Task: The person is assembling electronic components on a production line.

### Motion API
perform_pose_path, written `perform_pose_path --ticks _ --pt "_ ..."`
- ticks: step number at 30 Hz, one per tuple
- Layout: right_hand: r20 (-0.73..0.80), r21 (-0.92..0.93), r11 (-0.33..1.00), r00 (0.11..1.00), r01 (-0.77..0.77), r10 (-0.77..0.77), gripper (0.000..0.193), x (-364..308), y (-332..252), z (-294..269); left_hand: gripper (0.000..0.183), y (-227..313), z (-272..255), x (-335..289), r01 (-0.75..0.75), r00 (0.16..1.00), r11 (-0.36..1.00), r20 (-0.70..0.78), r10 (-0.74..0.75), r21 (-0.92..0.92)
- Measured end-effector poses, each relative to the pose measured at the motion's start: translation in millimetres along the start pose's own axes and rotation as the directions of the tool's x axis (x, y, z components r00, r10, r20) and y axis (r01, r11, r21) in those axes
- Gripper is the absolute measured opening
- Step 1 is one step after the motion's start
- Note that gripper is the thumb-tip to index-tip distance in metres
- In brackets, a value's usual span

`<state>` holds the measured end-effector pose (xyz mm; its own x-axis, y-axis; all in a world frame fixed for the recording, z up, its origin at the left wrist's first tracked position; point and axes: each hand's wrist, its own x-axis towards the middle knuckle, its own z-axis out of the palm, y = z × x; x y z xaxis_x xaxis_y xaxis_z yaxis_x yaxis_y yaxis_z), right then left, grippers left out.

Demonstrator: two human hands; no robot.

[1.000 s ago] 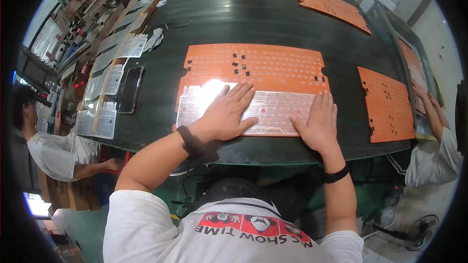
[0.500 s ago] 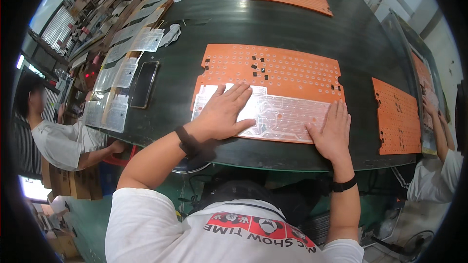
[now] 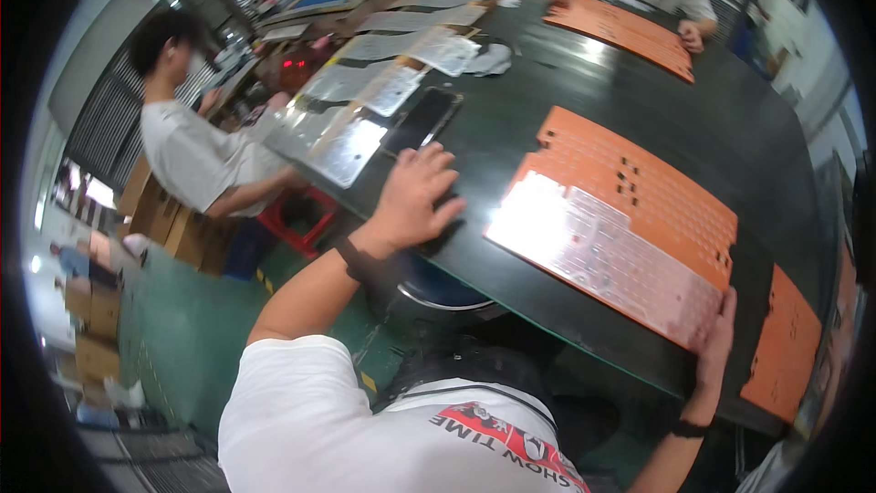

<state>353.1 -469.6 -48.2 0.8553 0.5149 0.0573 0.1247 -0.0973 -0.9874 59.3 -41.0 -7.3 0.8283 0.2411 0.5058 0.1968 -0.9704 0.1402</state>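
Observation:
An orange perforated board (image 3: 630, 151) with small black pads lies tilted on the dark table. On its near half rests a clear, shiny circuit film (image 3: 593, 251) with pale traces. My right hand (image 3: 717, 340) is at the film's right end, its fingers stretched along the board's edge and the thumb side hard to see. Away from the board, my left hand (image 3: 416, 199) is spread with nothing in it, just below a dark phone (image 3: 425, 120). Beyond its fingers, more silvery films (image 3: 349, 152) lie in a row along the table's left side.
Another orange board (image 3: 783, 347) lies at the right. Across the table (image 3: 511, 283), a person's hands touch a third orange board (image 3: 620, 35). A crumpled grey cloth (image 3: 491, 60) lies beyond the phone. Another person sits at the left by a red stool (image 3: 299, 219).
My left hand has lifted off the film and moved left toward the phone. The view has turned left, so the board appears farther right and tilted. My right hand stays by the film's right end.

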Motion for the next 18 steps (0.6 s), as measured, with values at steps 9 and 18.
perform_pose_path --ticks 9,18 --pt "-0.141 -0.348 0.913 0.950 0.215 -0.278 0.059 -2.7 14.6 -4.7 0.024 -67.2 -49.8 -65.2 0.295 0.955 0.737 -0.171 -0.242 0.608" --pt "-0.266 -0.425 0.863 0.873 0.275 -0.409 0.037 -17.9 -14.8 37.9 0.004 -0.9 -106.5 -1.7 0.086 0.993 0.867 -0.114 -0.034 0.491"
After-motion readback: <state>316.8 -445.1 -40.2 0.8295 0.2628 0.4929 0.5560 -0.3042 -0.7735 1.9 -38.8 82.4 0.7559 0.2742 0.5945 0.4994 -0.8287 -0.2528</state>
